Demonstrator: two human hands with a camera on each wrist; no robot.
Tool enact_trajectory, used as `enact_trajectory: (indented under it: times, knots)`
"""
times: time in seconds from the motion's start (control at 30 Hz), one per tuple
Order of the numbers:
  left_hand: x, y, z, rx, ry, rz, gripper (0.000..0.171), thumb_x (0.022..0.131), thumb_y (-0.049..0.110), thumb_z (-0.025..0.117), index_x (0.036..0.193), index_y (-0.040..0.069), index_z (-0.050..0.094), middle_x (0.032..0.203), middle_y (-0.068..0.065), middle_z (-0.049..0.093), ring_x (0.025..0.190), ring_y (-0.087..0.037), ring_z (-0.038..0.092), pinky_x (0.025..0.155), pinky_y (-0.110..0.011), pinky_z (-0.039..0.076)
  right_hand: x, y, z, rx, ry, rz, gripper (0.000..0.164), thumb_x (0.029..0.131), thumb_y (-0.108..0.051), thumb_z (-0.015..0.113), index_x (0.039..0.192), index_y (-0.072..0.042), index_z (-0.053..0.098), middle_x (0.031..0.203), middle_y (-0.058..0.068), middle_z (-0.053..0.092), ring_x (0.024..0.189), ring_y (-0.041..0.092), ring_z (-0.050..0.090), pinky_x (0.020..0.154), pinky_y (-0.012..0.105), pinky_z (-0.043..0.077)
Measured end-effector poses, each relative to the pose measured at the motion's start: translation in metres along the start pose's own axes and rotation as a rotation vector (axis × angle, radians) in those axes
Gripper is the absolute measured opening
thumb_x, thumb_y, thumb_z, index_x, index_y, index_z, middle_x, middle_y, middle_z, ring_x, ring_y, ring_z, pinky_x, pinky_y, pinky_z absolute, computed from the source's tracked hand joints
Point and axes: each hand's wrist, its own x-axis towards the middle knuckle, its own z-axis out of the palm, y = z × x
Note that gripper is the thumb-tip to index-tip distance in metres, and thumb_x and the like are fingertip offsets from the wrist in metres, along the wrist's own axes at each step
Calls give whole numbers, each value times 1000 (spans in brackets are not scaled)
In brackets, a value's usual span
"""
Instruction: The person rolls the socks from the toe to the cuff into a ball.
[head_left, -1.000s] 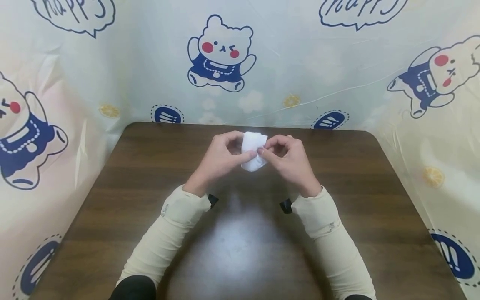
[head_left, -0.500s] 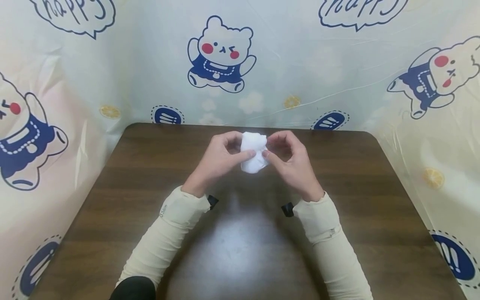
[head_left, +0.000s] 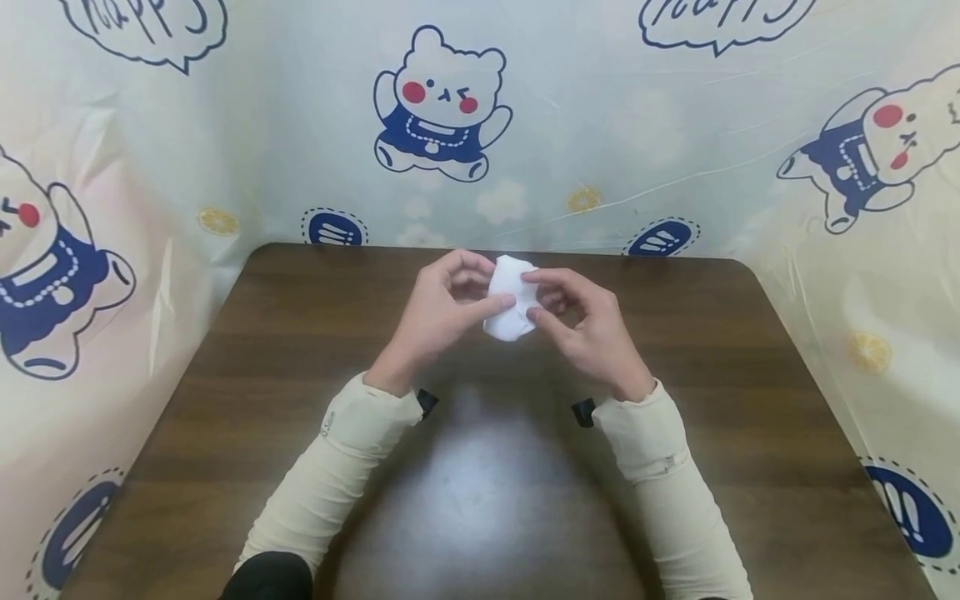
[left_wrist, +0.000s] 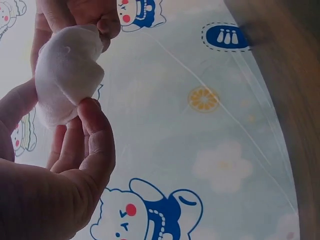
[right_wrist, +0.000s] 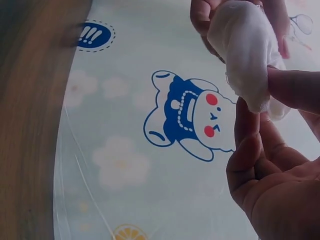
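Observation:
A small rolled-up bundle of soft white cloth (head_left: 510, 298) is held up between both hands over the far part of the table. My left hand (head_left: 438, 308) grips its left side, thumb across the front and fingers behind. On the right, my right hand (head_left: 592, 325) pinches the bundle's edge, with the index fingertip on the upper front and the thumb lower down. In the left wrist view the white cloth (left_wrist: 67, 75) looks rounded, with a folded flap near the fingertips. The right wrist view shows the cloth (right_wrist: 247, 50) doubled over, its lower end between thumb and fingers.
A brown wooden table (head_left: 480, 500) lies under the arms. Around its far and side edges hangs a pale curtain (head_left: 600, 125) printed with bears and orange slices. Small black devices (head_left: 583, 412) sit at the cuffs of both sleeves.
My right index finger has come round onto the bundle's upper front. The bundle has turned slightly and its top has risen a little. My left hand keeps its hold, its fingers slightly higher.

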Motion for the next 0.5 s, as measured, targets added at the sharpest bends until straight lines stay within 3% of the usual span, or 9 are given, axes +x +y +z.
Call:
enact_trajectory:
  times: [0.17,0.37,0.5]
  knots:
    - [-1,-4,1,49,5,-31,38,83,21,85,115,8,68,105,-5,72,92,-24,68,77,-39,57,-1,3,0,-31,-7,25,45,86,3,76,128,-11,66,107,6,69,85,22,61,70,33,50]
    - [-3,-15,5,79,-6,-100,41,84,19,84,121,9,70,107,-4,71,90,-23,70,74,-38,58,-4,16,2,-58,-43,147,43,90,-1,73,128,-18,66,108,3,68,85,19,64,73,39,53]
    - [-1,-28,8,86,9,-108,48,85,17,83,129,10,66,114,-4,69,92,-23,68,75,-37,58,-3,26,7,-76,-62,214,42,90,-1,72,127,-18,67,111,9,60,86,21,64,74,41,54]
